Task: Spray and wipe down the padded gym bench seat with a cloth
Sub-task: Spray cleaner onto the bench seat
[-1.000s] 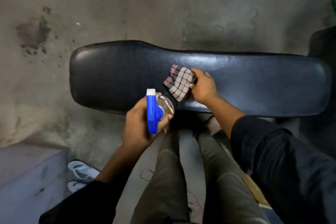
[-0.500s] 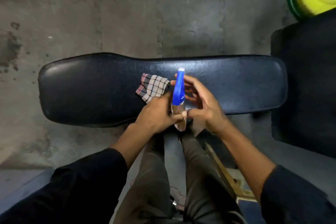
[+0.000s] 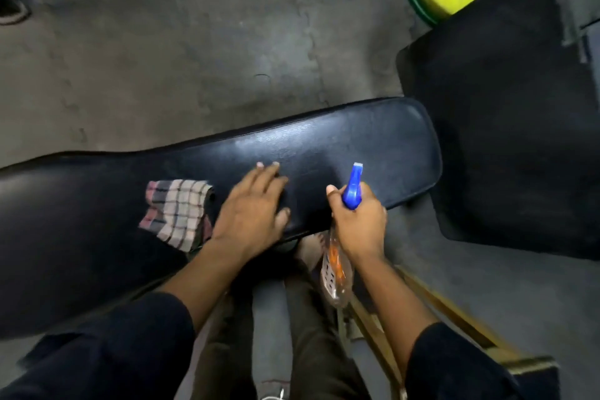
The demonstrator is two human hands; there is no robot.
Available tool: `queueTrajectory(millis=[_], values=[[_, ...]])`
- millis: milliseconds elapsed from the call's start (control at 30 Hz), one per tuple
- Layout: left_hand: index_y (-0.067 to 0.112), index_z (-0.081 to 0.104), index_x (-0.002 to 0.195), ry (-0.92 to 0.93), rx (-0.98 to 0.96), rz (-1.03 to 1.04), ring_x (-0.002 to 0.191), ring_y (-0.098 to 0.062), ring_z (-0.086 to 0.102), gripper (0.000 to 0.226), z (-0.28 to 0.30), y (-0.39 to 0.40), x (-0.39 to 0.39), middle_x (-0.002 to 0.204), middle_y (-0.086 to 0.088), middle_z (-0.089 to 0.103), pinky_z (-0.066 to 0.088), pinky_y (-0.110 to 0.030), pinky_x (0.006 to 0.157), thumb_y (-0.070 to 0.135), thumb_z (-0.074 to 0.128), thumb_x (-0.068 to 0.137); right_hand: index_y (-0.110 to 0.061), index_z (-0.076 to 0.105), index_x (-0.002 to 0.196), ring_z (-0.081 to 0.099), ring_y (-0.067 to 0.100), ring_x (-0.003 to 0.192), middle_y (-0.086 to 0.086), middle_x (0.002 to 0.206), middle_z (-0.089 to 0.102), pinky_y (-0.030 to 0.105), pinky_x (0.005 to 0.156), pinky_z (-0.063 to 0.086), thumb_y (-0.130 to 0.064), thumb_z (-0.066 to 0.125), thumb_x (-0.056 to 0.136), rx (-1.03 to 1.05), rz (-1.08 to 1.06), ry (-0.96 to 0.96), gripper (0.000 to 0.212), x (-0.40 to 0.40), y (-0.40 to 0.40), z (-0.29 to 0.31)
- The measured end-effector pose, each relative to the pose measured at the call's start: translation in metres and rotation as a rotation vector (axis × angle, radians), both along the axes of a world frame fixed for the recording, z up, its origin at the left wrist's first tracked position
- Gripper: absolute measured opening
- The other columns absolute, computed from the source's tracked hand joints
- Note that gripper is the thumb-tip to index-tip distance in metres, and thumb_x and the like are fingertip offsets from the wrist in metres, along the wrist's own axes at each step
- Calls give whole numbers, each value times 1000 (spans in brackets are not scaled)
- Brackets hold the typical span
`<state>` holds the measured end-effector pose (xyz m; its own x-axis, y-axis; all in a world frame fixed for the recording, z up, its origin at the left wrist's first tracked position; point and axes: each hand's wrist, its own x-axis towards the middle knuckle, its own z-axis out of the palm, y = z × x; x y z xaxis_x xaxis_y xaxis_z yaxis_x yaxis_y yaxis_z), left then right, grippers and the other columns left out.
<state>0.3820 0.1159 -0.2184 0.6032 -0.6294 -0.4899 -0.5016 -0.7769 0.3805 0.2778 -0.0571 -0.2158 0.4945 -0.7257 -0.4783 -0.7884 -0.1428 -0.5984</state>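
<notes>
Head view, and I take the black padded bench seat [image 3: 324, 146] as my landmark; it runs across the frame from the left edge to its rounded right end. On its near-left part I see the checked cloth [image 3: 177, 213] lying crumpled on the padding, loose, with nothing gripping it. Just right of the cloth my left hand [image 3: 251, 209] rests flat on the seat, palm down, fingers spread wide and empty; its wrist side sits beside the cloth's right edge, whether touching I cannot tell. Further right, at the seat's near edge, my right hand [image 3: 358, 222] is wrapped tight around the neck of the spray bottle [image 3: 352, 191], blue nozzle aimed over the padding toward the seat's right end, clear body hanging below the fist.
</notes>
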Motion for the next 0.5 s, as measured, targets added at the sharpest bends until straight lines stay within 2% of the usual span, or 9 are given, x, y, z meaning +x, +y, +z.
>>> queueTrajectory(millis=[67, 167, 233, 333, 400, 467, 500], values=[[17, 49, 158, -164, -57, 41, 162, -32, 31, 66, -29, -17, 14, 175, -9, 34, 26, -53, 132, 43, 64, 99, -11, 65, 88, 67, 36, 81, 6, 73, 71, 41, 77, 51, -43, 77, 95, -94, -4, 25, 35, -9, -19, -17], [20, 36, 167, -307, -48, 48, 166, -28, 22, 69, -69, -30, 20, 181, -5, 20, 18, -53, 134, 51, 48, 106, -12, 65, 85, 68, 38, 79, 5, 72, 72, 41, 75, 47, -40, 78, 94, -193, 23, 35, 31, -21, -42, -35], [21, 31, 169, -410, -72, 54, 167, -27, 21, 72, -89, -28, 15, 182, -3, 16, 17, -54, 134, 53, 43, 106, -14, 65, 84, 67, 36, 76, 2, 71, 72, 40, 73, 47, -44, 75, 94, -230, 39, 16, 33, -28, -51, -42], [21, 31, 168, -456, -110, 56, 167, -26, 21, 73, -98, -29, 14, 182, -2, 17, 18, -53, 134, 53, 43, 104, -11, 63, 81, 70, 41, 75, 7, 70, 73, 44, 76, 54, -47, 72, 98, -249, 54, 33, 41, -35, -51, -46], [20, 31, 168, -454, -97, 75, 167, -26, 21, 73, -96, -28, 13, 182, -2, 17, 18, -53, 134, 53, 43, 104, -9, 64, 81, 72, 43, 79, 11, 73, 77, 47, 80, 53, -50, 67, 100, -229, 63, 53, 45, -39, -40, -43], [20, 32, 168, -467, -95, 69, 167, -25, 20, 73, -94, -29, 12, 182, -2, 17, 18, -53, 134, 52, 44, 104, -12, 63, 80, 70, 31, 73, 5, 68, 73, 42, 79, 48, -60, 59, 96, -247, 85, 36, 51, -44, -28, -35], [20, 32, 168, -477, -93, 67, 167, -25, 20, 73, -94, -28, 13, 182, -1, 17, 18, -53, 134, 52, 44, 104, -14, 62, 79, 67, 22, 67, -2, 64, 67, 32, 74, 47, -59, 60, 94, -236, 111, -20, 47, -47, -22, -31]])
